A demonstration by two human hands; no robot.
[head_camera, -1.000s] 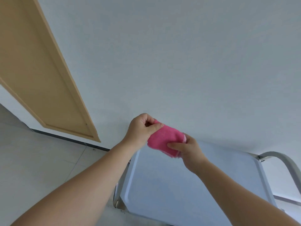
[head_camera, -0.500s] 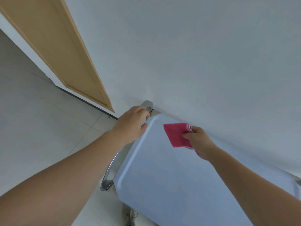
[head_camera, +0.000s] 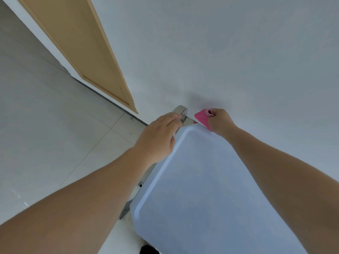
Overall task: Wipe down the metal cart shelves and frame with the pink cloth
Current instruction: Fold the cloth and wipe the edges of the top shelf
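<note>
Cloth, pink and folded small, was pinched in the right hand at the far edge of the shelf, just beside the wall, with its free corner pointing toward the frame. Folded that way it made a firm pad, which I judged suited to the narrow rim and tube. The left hand lay over the frame's corner, likely to hold the shelf steady while the other wiped. Its fingertips were blurred, so I could not tell whether they clasped the tube or merely rested there. The 2 hands were near each other, not touching.
</note>
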